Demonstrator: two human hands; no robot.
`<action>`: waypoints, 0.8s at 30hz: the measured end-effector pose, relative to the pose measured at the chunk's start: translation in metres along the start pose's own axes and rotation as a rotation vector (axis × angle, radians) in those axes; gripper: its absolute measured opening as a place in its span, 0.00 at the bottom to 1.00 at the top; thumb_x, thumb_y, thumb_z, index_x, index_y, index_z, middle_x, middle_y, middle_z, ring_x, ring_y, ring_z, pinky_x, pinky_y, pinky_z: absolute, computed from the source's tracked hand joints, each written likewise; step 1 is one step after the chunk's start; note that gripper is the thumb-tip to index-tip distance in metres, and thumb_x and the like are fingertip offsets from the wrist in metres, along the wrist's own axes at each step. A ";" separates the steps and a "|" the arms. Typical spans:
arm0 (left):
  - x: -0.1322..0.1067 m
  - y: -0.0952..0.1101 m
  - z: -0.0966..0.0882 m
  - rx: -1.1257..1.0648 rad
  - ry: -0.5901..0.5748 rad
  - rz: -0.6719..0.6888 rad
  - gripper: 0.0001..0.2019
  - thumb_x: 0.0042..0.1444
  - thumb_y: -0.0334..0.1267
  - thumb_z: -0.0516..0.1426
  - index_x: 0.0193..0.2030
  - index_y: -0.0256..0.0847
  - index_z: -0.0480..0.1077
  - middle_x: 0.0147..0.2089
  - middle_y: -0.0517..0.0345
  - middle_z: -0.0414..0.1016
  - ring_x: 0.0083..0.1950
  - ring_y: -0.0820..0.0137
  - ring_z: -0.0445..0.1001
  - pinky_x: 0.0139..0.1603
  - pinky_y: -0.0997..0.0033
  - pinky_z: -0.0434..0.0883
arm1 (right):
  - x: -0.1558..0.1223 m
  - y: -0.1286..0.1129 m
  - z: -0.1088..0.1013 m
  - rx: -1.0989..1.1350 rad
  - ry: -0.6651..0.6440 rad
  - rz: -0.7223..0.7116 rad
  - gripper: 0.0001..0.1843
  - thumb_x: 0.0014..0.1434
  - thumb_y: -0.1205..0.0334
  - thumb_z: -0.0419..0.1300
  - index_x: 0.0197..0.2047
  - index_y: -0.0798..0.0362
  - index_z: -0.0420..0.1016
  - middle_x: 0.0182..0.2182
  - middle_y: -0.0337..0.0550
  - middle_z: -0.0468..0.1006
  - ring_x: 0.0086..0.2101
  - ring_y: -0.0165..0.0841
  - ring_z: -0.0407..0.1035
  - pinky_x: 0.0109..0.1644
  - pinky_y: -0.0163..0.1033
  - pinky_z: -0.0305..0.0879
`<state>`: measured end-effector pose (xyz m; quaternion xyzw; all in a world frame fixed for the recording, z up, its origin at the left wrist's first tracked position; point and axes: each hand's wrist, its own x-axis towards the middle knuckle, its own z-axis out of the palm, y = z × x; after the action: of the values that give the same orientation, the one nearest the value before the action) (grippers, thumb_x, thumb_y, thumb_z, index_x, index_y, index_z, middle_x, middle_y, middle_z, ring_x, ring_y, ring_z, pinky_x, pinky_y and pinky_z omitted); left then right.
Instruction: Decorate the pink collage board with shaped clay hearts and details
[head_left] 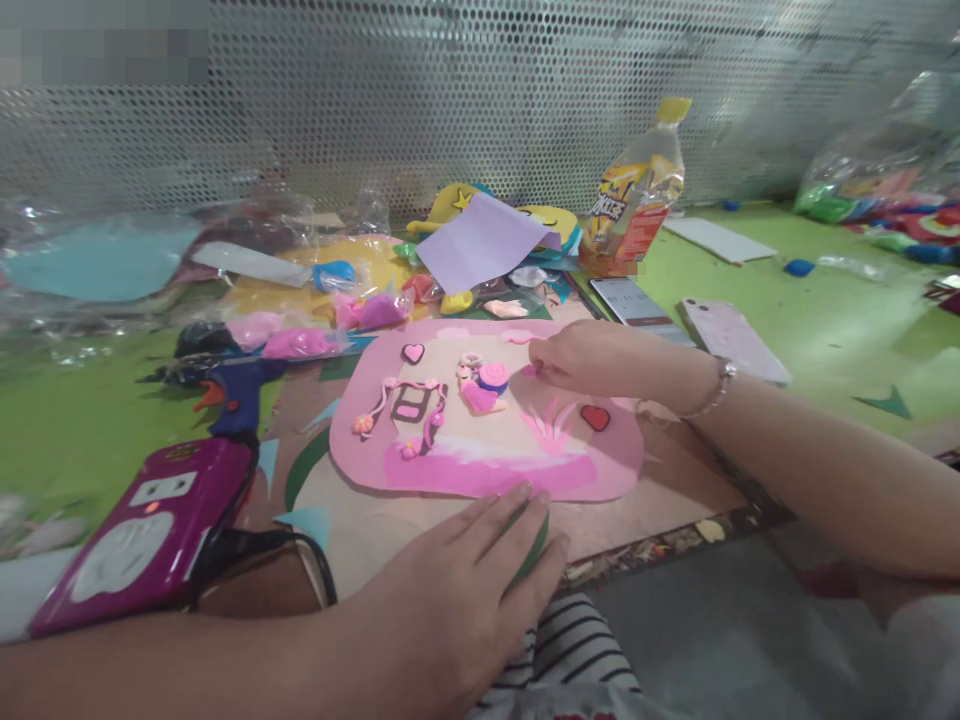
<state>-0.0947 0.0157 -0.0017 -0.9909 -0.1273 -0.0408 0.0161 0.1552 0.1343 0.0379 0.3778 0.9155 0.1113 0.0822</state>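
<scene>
A pink rounded board (621, 455) lies on a brown sheet, decorated with pink clay shapes. A clay snail (484, 385) with a swirled pink and blue shell sits at its middle. Left of it is a dark-outlined square (411, 404) framed by pink clay strands. Grass-like pink blades (551, 425) and a red heart (595, 418) are on the right side. My right hand (574, 358) is closed at the upper right of the board, its fingertips on a small piece of pink clay (531, 370). My left hand (487, 575) lies flat with fingers stretched, its fingertips at the board's lower edge.
A glue gun (236, 395) and a purple device (150, 530) lie at left. Bagged clay (300, 343) and a lilac sheet (484, 243) are behind the board. A plastic bottle (636, 195) and two phones, one pale pink (731, 338), stand or lie toward the right.
</scene>
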 end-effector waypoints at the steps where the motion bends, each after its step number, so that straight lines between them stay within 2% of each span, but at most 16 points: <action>1: 0.000 0.000 0.000 0.003 -0.002 0.001 0.26 0.66 0.43 0.47 0.66 0.30 0.56 0.65 0.38 0.61 0.67 0.53 0.57 0.66 0.55 0.57 | 0.000 0.000 0.001 -0.035 0.015 -0.016 0.13 0.65 0.63 0.47 0.38 0.57 0.70 0.23 0.46 0.73 0.25 0.32 0.65 0.27 0.37 0.44; 8: 0.001 0.000 -0.001 0.009 -0.028 0.003 0.26 0.65 0.43 0.49 0.66 0.31 0.56 0.65 0.38 0.61 0.68 0.51 0.56 0.65 0.55 0.59 | 0.001 0.002 0.004 -0.082 0.040 -0.010 0.16 0.66 0.59 0.45 0.36 0.56 0.70 0.23 0.45 0.74 0.24 0.33 0.66 0.27 0.37 0.44; 12: 0.000 0.000 -0.001 0.012 -0.017 0.001 0.26 0.65 0.43 0.48 0.66 0.31 0.56 0.65 0.38 0.61 0.68 0.52 0.56 0.65 0.56 0.59 | 0.001 0.003 0.002 -0.041 0.000 0.022 0.14 0.65 0.60 0.46 0.38 0.56 0.71 0.24 0.46 0.75 0.25 0.32 0.66 0.27 0.37 0.44; 20: 0.000 -0.001 0.000 0.009 0.000 0.008 0.26 0.65 0.43 0.49 0.66 0.30 0.55 0.65 0.36 0.60 0.68 0.51 0.56 0.64 0.56 0.60 | -0.002 0.006 -0.007 0.088 -0.038 0.126 0.20 0.67 0.51 0.43 0.37 0.55 0.69 0.26 0.46 0.75 0.24 0.32 0.64 0.26 0.37 0.44; 22: 0.000 -0.002 0.000 0.014 -0.002 0.009 0.27 0.65 0.43 0.48 0.66 0.31 0.55 0.65 0.35 0.60 0.68 0.51 0.56 0.64 0.55 0.60 | -0.002 0.006 -0.009 0.128 -0.032 0.148 0.21 0.67 0.49 0.43 0.39 0.55 0.69 0.27 0.47 0.75 0.25 0.33 0.65 0.26 0.37 0.46; 24: 0.000 -0.002 0.000 0.019 -0.008 0.016 0.27 0.64 0.44 0.49 0.66 0.30 0.55 0.65 0.35 0.60 0.68 0.50 0.55 0.65 0.55 0.60 | -0.002 0.007 -0.010 0.142 -0.022 0.145 0.19 0.67 0.52 0.44 0.38 0.56 0.69 0.29 0.48 0.75 0.27 0.33 0.66 0.28 0.37 0.50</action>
<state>-0.0954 0.0172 -0.0017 -0.9918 -0.1201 -0.0355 0.0252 0.1587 0.1363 0.0493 0.4492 0.8903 0.0477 0.0568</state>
